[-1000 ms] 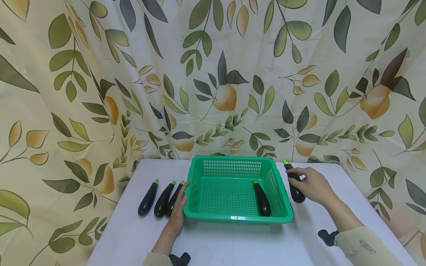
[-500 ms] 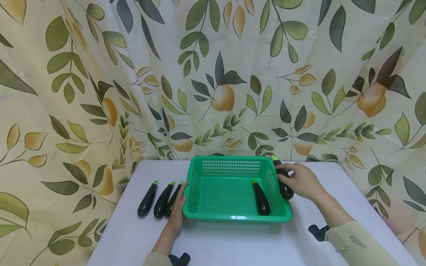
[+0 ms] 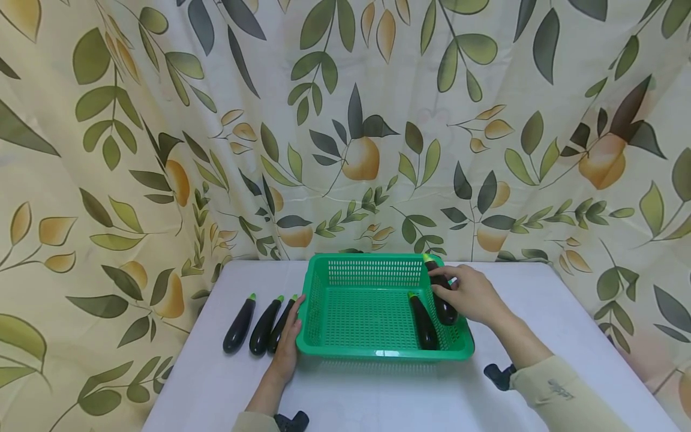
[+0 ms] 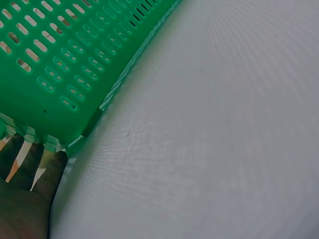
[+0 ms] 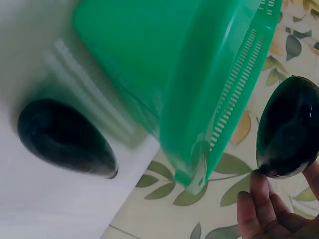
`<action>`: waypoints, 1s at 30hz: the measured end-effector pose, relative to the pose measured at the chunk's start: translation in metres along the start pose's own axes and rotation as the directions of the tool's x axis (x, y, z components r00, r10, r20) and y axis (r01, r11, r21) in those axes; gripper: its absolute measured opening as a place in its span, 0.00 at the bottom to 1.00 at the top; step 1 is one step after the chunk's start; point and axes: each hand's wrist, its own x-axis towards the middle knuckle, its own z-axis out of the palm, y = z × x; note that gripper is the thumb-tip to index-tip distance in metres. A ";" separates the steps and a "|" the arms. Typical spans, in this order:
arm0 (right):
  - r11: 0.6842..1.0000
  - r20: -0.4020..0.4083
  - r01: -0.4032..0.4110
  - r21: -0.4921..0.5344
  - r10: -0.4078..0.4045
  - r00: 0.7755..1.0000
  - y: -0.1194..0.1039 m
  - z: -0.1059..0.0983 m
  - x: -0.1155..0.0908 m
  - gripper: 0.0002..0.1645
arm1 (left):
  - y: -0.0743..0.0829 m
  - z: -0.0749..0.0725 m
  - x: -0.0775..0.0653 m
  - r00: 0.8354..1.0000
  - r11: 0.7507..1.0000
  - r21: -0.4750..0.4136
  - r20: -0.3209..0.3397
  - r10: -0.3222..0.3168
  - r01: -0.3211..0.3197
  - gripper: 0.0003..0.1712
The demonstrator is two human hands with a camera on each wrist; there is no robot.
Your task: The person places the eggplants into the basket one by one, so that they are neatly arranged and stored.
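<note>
My right hand (image 3: 469,294) pinches a dark purple eggplant (image 3: 444,306) with a green cap, over the right side of the green plastic basket (image 3: 372,354). Another eggplant (image 3: 423,324) lies inside the basket, at its right. In the right wrist view, fingertips (image 5: 261,199) touch the held eggplant (image 5: 289,129), which is apart from the basket wall (image 5: 134,55). My left hand (image 3: 286,348) rests against the basket's left side. Its fingers (image 4: 30,164) reach nearly straight to the rim in the left wrist view. Beside it lies an eggplant (image 3: 279,327), partly hidden by that hand.
Two more eggplants, a middle one (image 3: 264,327) and an outer one (image 3: 239,324), lie on the white table (image 3: 367,402) at left. A dark eggplant-like shape (image 5: 65,137) shows beside the basket in the right wrist view. A leaf-patterned curtain (image 3: 335,144) hangs behind.
My right hand has carried its eggplant leftward, from the table right of the basket, past the rim, to over the basket's right side. The left hand has stayed at the basket's side.
</note>
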 end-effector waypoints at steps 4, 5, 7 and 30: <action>1.000 0.007 0.008 0.003 -0.008 1.000 -0.004 0.006 0.002 0.20 | 0.000 0.000 0.000 1.000 1.000 0.000 0.000 0.000 0.000 0.31; 1.000 0.011 0.016 0.004 -0.016 1.000 -0.005 0.007 0.002 0.20 | 0.000 0.000 0.000 1.000 1.000 0.000 0.000 0.000 0.000 0.31; 1.000 0.016 0.019 0.005 -0.019 1.000 -0.007 0.010 0.003 0.20 | -0.001 0.000 0.000 1.000 1.000 0.003 -0.002 -0.001 0.001 0.31; 0.999 0.064 0.034 -0.006 -0.033 0.997 -0.015 0.041 0.008 0.21 | -0.001 0.001 0.001 1.000 1.000 0.007 -0.005 -0.003 0.003 0.32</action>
